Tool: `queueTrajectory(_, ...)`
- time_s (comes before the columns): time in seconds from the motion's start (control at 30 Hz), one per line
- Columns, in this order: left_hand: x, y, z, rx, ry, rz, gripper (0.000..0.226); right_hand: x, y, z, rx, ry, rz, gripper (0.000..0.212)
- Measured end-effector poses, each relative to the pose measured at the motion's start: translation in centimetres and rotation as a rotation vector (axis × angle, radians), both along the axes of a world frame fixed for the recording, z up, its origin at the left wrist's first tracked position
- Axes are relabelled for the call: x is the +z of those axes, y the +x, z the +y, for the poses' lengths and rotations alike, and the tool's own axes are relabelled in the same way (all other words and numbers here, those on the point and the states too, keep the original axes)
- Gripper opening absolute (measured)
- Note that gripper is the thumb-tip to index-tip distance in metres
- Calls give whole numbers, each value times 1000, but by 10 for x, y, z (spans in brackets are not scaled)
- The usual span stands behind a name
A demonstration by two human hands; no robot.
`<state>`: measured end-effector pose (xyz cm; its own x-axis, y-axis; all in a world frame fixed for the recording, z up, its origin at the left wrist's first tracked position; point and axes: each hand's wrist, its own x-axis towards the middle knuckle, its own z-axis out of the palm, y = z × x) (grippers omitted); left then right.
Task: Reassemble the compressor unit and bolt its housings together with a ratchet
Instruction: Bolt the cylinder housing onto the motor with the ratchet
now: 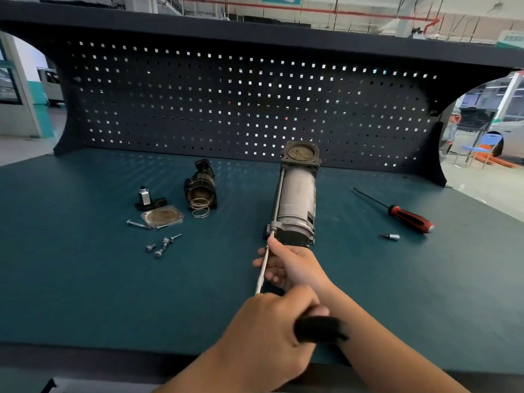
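The grey cylindrical compressor body (295, 199) lies on the green bench mat, its square flanged end pointing away from me. A long through-bolt (278, 197) runs along its left side. The thin metal shaft of the ratchet tool (263, 272) meets that bolt's head at the near end cap. My right hand (286, 265) pinches the shaft just behind the bolt head. My left hand (266, 330) is closed around the tool's black handle (320, 329), low and close to me. The black housing (200, 185) with its coil spring (200, 209) lies to the left, apart from the body.
On the mat to the left lie a metal cover plate (163, 217), a small valve block (147, 198) and several loose screws (163, 245). A red-and-black screwdriver (408, 217) and a small socket bit (391, 237) lie to the right. A pegboard (241, 109) closes the back of the bench.
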<state>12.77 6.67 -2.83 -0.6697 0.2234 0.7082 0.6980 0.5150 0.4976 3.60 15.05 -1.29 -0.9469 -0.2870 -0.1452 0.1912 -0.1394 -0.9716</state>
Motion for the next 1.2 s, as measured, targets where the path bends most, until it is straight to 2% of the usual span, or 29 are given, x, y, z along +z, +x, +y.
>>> queueTrajectory(0.1,1,-5,-2,-51,-161,139,15,-1,0,1,0,12,-4,30)
queueTrajectory(0.13,1,-5,-5,-51,-160,156,14,-1,0,1,3,9,1,31)
queueTrajectory(0.17,0,-4,-9,-36,-43,129,14,-2,1,0,8,12,10,32)
queueTrajectory(0.2,2,-2,-12,-32,185,47,15,-2,1,-1,14,24,23,33)
queueTrajectory(0.27,7,-1,-17,0,783,-149,25,-3,0,-3,26,47,43,33)
queueTrajectory(0.33,10,-4,-21,43,1295,-323,33,-4,-1,-4,20,46,43,32)
queueTrajectory(0.4,7,-10,-24,66,1627,-482,32,-4,-1,-4,8,39,50,31)
queueTrajectory(0.43,6,-12,-25,59,1721,-537,33,-5,-1,-4,2,38,58,32)
queueTrajectory(0.5,3,-11,-20,32,1687,-578,27,-7,-1,-4,-9,51,77,33)
queueTrajectory(0.57,1,-6,-12,9,1489,-566,16,-7,-1,-2,-26,82,100,34)
queueTrajectory(0.7,-7,2,-16,23,1048,-544,14,-7,-1,1,-70,97,136,36)
queueTrajectory(0.8,-5,6,-29,37,773,-599,30,-8,-1,0,-97,101,141,36)
queueTrajectory(0.87,-3,9,-36,60,604,-624,33,-9,-1,-1,-104,100,136,36)
queueTrajectory(0.93,-2,9,-39,42,505,-644,39,-7,0,0,-91,126,150,37)
queueTrajectory(0.97,-2,8,-39,11,512,-656,44,-5,0,2,-88,219,199,39)
queueTrajectory(1.03,0,6,-39,-65,651,-717,57,2,-3,10,-149,619,416,48)
queueTrajectory(1.07,1,4,-39,-101,768,-762,64,7,-7,17,-252,799,546,53)
queueTrajectory(1.1,1,2,-38,-146,889,-799,65,13,-12,26,-391,889,651,51)
queueTrajectory(1.13,2,2,-36,-199,998,-829,59,21,-18,34,-513,883,723,43)
queueTrajectory(1.17,4,2,-33,-231,1080,-850,55,28,-26,41,-598,817,740,32)
queueTrajectory(1.2,6,3,-31,-239,1142,-869,56,35,-36,47,-637,738,705,30)
